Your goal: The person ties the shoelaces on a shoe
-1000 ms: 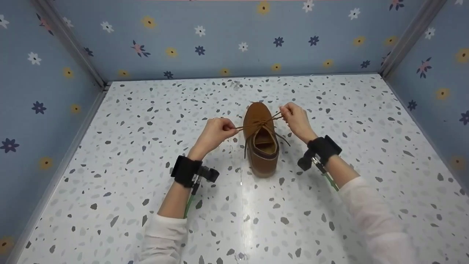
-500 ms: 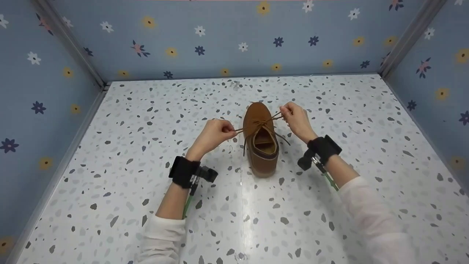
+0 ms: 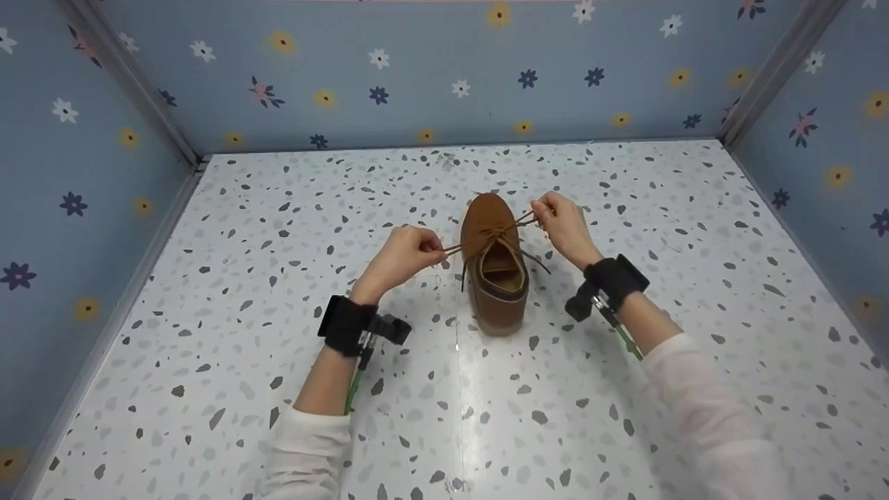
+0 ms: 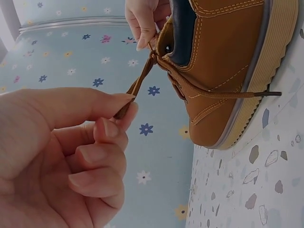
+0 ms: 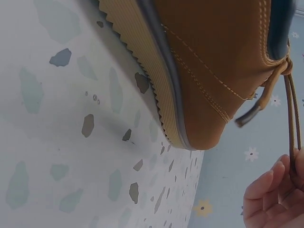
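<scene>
A brown shoe [image 3: 489,212] stands on the speckled surface, toe pointing away, with its brown shoelace [image 4: 153,58] knotted at the top of the tongue. To its left, my left hand [image 3: 406,257] pinches one loop of the lace between thumb and forefinger. On the other side my right hand [image 3: 564,226] pinches the opposite loop. Both loops are stretched outward from the knot. One loose lace end [image 4: 228,94] hangs down the shoe's left side, its dark tip toward the sole. Another loose end [image 5: 256,109] hangs on the right.
The white speckled tabletop [image 3: 243,347] spreads around the shoe. Blue flowered panels [image 3: 444,69] enclose it at the back, left and right, meeting at grey corner posts. Each wrist wears a black strap [image 3: 351,325] with a small camera and green cable.
My left hand has shifted slightly down and to the left, its loop still pinched. The right hand and the shoe stay almost where they were.
</scene>
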### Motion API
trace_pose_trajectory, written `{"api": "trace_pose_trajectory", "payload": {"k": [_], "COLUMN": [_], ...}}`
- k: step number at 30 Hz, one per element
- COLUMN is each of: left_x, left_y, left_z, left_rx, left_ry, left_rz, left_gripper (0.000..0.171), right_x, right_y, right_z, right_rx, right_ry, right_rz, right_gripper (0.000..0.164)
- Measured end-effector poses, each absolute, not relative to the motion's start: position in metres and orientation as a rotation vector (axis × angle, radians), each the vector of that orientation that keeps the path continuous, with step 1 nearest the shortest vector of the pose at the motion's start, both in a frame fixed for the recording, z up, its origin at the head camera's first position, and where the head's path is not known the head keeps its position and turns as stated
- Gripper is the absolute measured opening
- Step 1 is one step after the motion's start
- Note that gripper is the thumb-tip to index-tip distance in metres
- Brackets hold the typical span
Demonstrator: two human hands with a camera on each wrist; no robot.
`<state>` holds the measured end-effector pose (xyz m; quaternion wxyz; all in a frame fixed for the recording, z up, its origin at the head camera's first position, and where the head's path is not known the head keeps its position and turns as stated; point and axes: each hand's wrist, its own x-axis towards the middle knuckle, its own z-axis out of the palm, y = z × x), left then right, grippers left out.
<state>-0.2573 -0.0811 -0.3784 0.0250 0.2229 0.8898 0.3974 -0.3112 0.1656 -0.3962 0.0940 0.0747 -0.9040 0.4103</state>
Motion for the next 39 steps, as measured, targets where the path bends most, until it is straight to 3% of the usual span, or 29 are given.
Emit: {"api": "trace_pose_trajectory", "payload": {"k": [12, 20, 26, 33, 39], "left_x": [-0.259, -0.262, -0.264, -0.267, -0.269], "left_y": [-0.081, -0.07, -0.062, -0.058, -0.056], "left_z": [-0.389, -0.401, -0.406, -0.413, -0.418], "left_rx": [0.652, 0.495, 0.448, 0.347, 0.386], "left_ry": [2.824, 2.85, 2.834, 2.731, 2.619], "left_rz": [1.297, 1.485, 1.526, 1.603, 1.696], "left_gripper": [0.007, 0.011, 0.009, 0.005, 0.015], "right_x": [-0.313, -0.353, -0.36, -0.332, -0.316], "right_y": [0.169, 0.189, 0.191, 0.177, 0.173], "right_z": [-0.4, -0.448, -0.46, -0.429, -0.41], "right_rx": [0.239, 0.248, 0.253, 0.209, 0.279], "right_ry": [-2.66, -2.591, -2.56, -2.597, -2.584], "right_rz": [1.239, 1.487, 1.502, 1.422, 1.43], "right_gripper": [0.026, 0.027, 0.032, 0.026, 0.022]}}
